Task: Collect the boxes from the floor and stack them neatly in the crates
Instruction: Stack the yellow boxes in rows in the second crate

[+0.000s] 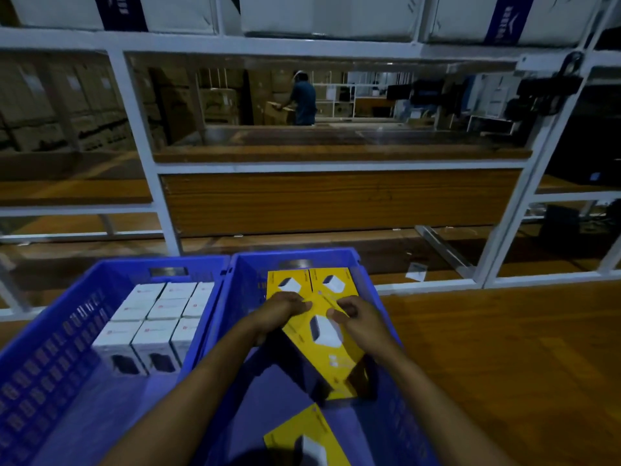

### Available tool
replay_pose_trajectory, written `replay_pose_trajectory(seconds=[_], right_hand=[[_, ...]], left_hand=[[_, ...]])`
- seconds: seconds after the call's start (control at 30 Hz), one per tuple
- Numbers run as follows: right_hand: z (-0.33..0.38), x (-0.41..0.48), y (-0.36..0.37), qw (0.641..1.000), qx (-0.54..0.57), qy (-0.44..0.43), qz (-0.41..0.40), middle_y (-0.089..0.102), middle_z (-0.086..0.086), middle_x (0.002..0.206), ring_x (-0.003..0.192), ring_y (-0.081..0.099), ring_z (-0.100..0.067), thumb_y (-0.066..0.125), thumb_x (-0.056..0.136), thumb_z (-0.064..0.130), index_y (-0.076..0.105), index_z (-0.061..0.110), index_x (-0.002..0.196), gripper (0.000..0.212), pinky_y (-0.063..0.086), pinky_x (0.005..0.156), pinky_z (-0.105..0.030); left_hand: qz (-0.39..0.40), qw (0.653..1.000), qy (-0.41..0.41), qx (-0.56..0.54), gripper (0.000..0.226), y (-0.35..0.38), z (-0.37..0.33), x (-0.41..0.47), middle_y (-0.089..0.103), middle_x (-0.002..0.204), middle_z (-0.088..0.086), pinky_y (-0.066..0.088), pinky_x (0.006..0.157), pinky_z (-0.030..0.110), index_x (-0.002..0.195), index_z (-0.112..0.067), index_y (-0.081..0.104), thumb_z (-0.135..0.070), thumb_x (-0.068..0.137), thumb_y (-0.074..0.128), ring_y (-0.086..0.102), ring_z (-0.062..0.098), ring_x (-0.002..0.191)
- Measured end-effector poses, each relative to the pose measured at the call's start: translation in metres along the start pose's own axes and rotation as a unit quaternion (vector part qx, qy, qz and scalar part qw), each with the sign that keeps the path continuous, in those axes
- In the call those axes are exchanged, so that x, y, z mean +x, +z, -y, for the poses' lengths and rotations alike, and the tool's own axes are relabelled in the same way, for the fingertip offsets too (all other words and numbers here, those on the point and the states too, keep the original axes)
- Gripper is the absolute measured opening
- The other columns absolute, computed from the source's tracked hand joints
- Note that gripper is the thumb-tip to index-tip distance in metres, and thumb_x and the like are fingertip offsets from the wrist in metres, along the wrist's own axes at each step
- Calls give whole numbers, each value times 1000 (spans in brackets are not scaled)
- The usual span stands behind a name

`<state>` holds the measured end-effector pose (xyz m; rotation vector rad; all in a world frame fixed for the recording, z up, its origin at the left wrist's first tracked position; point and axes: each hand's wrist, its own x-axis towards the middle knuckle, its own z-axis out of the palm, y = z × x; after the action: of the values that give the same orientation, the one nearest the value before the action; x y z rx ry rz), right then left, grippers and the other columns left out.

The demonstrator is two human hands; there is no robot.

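- Yellow flat cardboard box with a white picture on top [324, 334] is inside the right blue plastic crate [295, 255]. It sits crooked and tilted, and both hands hold it.
- Two more yellow boxes [289, 284] lie flat, side by side, at the far end of that crate. They are just past the held box.
- Another yellow box [302, 435] lies at the near end of the crate, apart from the held one.
- A left blue plastic crate [60, 334] touches the right one. Small white boxes [158, 317] stand packed in rows in its far half.
- A white metal rack with brown wooden shelves [141, 129] stands behind the crates. A brown wooden floor [504, 348] is on the right.
- Far off, through the rack, a person in a dark shirt [304, 99] leans over brown boxes. That part is small and blurry.
- The near yellow box is cut off at the bottom edge.
- The low end of the held box is in dark shadow, so I cannot tell if it touches the crate bottom.
- The left hand [285, 307] grips the far left corner of the box with curled fingers.
- The right hand [356, 314] grips the right edge, with its thumb on top.
- Both bare arms reach forward into the crate.
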<state>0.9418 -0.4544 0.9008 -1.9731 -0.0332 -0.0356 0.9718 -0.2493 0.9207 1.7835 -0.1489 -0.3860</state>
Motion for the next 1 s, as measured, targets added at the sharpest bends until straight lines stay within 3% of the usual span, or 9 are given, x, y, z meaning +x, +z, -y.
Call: replay_pose_trajectory(seconds=[0.1,0.23,0.33,0.43,0.57,0.7,0.77,0.87,1.0], right_hand=[[2,-1,-2,997,32,54,43,71,4,112,102,67,-16,70,80,61,67,18,113,54,55,83,-31],[16,-11,-6,978,152,84,116,73,-5,104,88,72,-23,64,96,32,68,18,104,17,58,62,-32],[24,-14,-3,960,241,94,105,70,-10,117,100,70,-26,63,96,28,65,12,113,23,60,65,-35],[30,-14,0,939,319,115,63,71,-10,117,102,70,-28,61,97,24,63,9,118,26,60,65,-36],[32,-12,-2,918,378,113,25,69,-14,120,103,69,-29,61,97,25,59,8,125,33,59,63,-34],[32,-14,-3,922,373,103,-4,70,-12,117,96,72,-26,65,94,24,59,10,122,31,59,61,-32],[30,-15,-3,944,324,56,-32,70,-11,116,94,73,-24,70,90,24,60,14,119,32,60,63,-33],[29,-23,2,988,69,-84,-107,68,2,113,92,68,-13,75,87,28,58,25,119,37,59,70,-30],[31,-39,26,913,-217,-318,-133,65,-4,127,106,67,-24,76,78,29,51,17,139,67,57,79,-32]], left_hand=[[-118,981,42,-150,24,-4,-6,0,74,97,15,54,73,36,95,2,72,-21,89,69,69,30,85],[-199,945,67,-251,28,-3,-10,-2,73,91,19,59,75,46,101,-2,72,-28,93,64,70,34,83],[-192,918,58,-341,30,-1,-16,-3,73,98,16,53,89,57,90,-17,77,-40,95,58,68,38,94],[-144,917,59,-367,65,8,-19,-3,63,125,24,44,101,62,126,-4,62,-53,84,64,62,42,113],[-117,939,110,-304,37,22,-22,-6,62,130,18,47,100,57,132,-8,57,-22,97,54,61,38,117],[-81,951,122,-272,34,24,-21,-7,67,125,12,51,97,50,133,-13,57,-20,101,49,64,32,115],[-93,958,97,-254,32,24,-21,-8,70,120,11,55,91,47,130,-12,59,-22,103,47,67,31,110],[-95,967,26,-234,30,25,-20,-8,73,108,14,57,84,45,123,-7,61,-20,105,41,70,30,96],[-41,956,-16,-289,48,24,-23,-14,69,70,8,57,61,29,69,-14,73,-17,103,40,68,18,62]])
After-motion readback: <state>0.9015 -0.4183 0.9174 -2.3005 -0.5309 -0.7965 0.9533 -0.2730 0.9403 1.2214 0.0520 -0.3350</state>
